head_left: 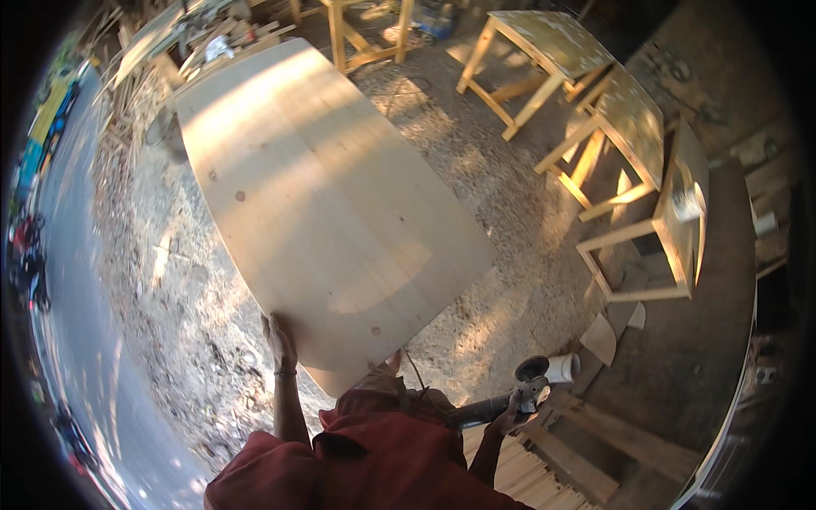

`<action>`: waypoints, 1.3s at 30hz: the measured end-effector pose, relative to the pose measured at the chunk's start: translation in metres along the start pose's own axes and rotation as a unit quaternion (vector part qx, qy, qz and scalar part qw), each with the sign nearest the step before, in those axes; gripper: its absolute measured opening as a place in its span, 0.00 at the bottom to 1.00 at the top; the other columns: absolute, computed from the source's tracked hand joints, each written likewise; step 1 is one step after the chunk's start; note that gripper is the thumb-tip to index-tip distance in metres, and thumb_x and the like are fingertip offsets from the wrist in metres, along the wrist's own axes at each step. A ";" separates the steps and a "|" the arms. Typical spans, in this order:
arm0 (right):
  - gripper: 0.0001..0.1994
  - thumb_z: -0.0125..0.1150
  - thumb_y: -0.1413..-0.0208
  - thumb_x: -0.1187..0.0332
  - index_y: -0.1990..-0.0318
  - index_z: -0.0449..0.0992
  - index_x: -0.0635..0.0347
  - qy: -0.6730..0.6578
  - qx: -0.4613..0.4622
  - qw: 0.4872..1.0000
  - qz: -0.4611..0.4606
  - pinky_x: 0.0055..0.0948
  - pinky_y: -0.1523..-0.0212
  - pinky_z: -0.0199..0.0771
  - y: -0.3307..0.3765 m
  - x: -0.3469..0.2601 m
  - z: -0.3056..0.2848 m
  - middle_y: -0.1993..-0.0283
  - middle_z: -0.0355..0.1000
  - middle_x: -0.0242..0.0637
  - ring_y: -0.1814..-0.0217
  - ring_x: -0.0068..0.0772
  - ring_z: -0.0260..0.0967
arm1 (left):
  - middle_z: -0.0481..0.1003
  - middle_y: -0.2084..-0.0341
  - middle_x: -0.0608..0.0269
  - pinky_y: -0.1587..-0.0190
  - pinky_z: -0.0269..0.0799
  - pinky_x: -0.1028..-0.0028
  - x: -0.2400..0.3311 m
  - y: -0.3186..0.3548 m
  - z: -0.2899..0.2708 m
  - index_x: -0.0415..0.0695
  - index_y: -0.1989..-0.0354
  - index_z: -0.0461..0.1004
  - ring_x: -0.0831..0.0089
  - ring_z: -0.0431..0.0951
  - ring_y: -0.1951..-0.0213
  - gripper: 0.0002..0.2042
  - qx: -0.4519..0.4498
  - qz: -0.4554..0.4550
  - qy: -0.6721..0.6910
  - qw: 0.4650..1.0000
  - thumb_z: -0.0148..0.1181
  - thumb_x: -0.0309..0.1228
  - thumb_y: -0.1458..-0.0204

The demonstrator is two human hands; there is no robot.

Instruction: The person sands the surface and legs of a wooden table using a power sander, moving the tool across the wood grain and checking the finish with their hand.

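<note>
Ground [510, 170]: gravel and sawdust, sunlit in patches, dark slab at the right.

Panel [314, 195]: big pale wood sheet with rounded corners, a few knots on its face. It runs from the near edge by the person up toward the far left, lying over the gravel; what bears it is hidden beneath. Shadow bands cross the near half.

Stools: 3 unfinished wood frames with flat tops, in a row at the upper right. Far stool [544, 42] upright, middle stool [633, 119] tilted, near stool [680, 221] on its side. All stand well apart from the panel. 1 more frame [365, 30] stands at the top, just past the panel's far end.

Scrap pile [195, 34]: offcuts and sticks heaped at the upper left, near the panel's far corner.

Planks [595, 433]: long boards on the ground at the lower right, just beside the right arm; a bundle of thin slats lies under it.

Offcuts [599, 338]: 2 curved wood pieces on the dark slab, near the tool.

Left hand [279, 340]: fingers spread flat on the panel's near left edge, pressing it, gripping nothing.

Right hand [510, 416]: wrapped around a grinder [527, 387], held off the panel to the right, its head near a white tube [561, 367]. A thin cord [414, 370] runs from the tool across the panel's near corner.
</note>
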State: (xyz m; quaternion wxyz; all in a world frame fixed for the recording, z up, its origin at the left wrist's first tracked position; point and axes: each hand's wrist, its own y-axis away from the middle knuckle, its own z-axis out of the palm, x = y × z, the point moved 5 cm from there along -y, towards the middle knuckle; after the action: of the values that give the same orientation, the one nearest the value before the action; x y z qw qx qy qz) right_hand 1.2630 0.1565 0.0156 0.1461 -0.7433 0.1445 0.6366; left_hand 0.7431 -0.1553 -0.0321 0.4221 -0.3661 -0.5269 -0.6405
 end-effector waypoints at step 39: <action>0.18 0.56 0.39 0.53 0.48 0.69 0.53 -0.062 -0.437 0.846 0.299 0.38 0.61 0.77 -0.059 -0.007 0.178 0.58 0.70 0.36 0.61 0.37 0.71 | 0.56 0.26 0.58 0.28 0.45 0.43 -0.142 0.156 0.096 0.54 0.23 0.47 0.54 0.58 0.28 0.44 0.166 -0.181 0.574 0.781 0.31 0.71 0.41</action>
State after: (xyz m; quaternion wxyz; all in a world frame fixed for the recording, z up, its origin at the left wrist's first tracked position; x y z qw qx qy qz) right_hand 1.1244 0.2825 -0.0016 -0.3830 -0.6099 0.0574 0.6914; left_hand 0.9431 -0.0523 -0.0873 0.5769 0.2469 -0.3421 -0.6994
